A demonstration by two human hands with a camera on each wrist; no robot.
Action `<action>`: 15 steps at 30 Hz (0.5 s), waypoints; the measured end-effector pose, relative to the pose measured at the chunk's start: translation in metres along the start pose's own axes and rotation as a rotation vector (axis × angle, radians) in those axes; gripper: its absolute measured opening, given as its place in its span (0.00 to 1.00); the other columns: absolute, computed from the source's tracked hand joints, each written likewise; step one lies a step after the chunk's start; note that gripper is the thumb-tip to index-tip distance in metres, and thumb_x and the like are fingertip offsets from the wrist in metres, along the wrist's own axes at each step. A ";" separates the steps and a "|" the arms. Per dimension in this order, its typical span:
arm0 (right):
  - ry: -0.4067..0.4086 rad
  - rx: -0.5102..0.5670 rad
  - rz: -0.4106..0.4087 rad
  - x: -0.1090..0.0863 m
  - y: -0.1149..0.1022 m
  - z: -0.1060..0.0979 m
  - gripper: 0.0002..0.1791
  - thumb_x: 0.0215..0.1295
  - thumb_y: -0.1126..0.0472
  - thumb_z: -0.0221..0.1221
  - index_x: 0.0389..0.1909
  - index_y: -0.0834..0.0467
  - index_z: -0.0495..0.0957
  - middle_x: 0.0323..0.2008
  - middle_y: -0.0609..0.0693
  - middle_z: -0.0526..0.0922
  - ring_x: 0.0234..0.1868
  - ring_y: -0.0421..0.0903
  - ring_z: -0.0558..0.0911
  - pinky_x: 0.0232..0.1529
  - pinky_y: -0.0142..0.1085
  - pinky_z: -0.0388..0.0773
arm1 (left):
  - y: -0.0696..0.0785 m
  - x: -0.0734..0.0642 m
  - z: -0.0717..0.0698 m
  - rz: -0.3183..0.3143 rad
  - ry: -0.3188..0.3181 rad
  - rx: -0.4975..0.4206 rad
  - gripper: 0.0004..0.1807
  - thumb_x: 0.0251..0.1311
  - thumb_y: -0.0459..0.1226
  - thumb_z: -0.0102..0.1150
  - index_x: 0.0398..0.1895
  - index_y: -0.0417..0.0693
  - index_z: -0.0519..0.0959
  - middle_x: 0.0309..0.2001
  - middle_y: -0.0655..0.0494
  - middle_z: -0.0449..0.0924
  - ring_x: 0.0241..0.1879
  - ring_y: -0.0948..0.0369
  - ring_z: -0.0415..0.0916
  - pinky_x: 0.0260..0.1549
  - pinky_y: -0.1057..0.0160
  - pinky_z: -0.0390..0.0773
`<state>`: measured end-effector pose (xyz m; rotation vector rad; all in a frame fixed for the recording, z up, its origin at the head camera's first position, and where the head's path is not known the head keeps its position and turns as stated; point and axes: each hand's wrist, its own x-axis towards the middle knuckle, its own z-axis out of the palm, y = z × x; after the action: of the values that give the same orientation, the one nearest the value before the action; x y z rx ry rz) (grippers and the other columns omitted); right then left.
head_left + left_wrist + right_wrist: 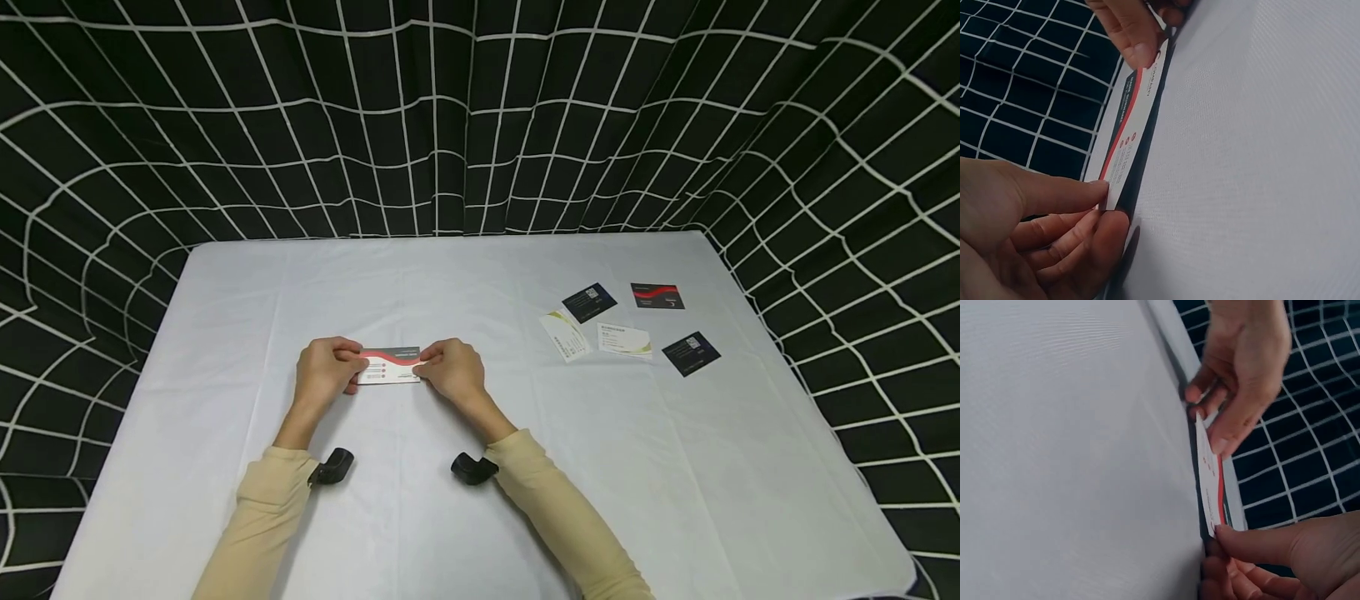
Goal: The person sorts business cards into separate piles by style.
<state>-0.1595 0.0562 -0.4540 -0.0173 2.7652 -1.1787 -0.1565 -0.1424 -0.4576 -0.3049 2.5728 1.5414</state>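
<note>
A white business card (389, 367) with a dark grey top band and a red wave is held between both hands, its printed face up. The left hand (325, 367) pinches its left end, thumb on top and fingers beneath, as the left wrist view shows on the card (1124, 134). At the opposite end the right hand (453, 368) grips it the same way, thumb over the face. In the right wrist view the card (1211, 481) is seen nearly edge-on, close over the white cloth, with a dark shadow along it.
Several business cards lie scattered at the right back of the white-covered table (637, 483): a black card with a red wave (657, 296), dark cards (589, 302) with a small square code, and white cards (625, 341). Black netted fabric (465, 117) surrounds the table's back and sides.
</note>
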 end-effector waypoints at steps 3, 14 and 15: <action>0.036 -0.069 -0.020 -0.002 -0.002 0.003 0.10 0.53 0.59 0.72 0.35 0.58 0.87 0.23 0.45 0.85 0.22 0.38 0.79 0.22 0.30 0.69 | 0.000 -0.001 0.000 0.017 0.004 0.043 0.13 0.56 0.27 0.64 0.45 0.31 0.81 0.28 0.45 0.82 0.15 0.63 0.76 0.16 0.65 0.80; 0.075 -0.114 -0.032 -0.004 -0.003 0.005 0.08 0.52 0.60 0.72 0.34 0.56 0.87 0.22 0.43 0.85 0.24 0.40 0.81 0.23 0.32 0.70 | -0.003 -0.003 0.000 0.066 0.025 0.133 0.11 0.56 0.28 0.64 0.42 0.32 0.80 0.21 0.51 0.78 0.12 0.61 0.74 0.13 0.66 0.74; 0.076 -0.115 -0.033 -0.004 -0.003 0.005 0.08 0.52 0.60 0.72 0.34 0.56 0.87 0.22 0.43 0.85 0.24 0.40 0.81 0.22 0.32 0.70 | -0.004 -0.003 0.001 0.068 0.028 0.134 0.10 0.56 0.28 0.64 0.41 0.32 0.80 0.21 0.51 0.78 0.11 0.61 0.73 0.13 0.66 0.74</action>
<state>-0.1552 0.0501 -0.4548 -0.0309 2.9069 -1.0466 -0.1532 -0.1430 -0.4604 -0.2289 2.7182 1.3859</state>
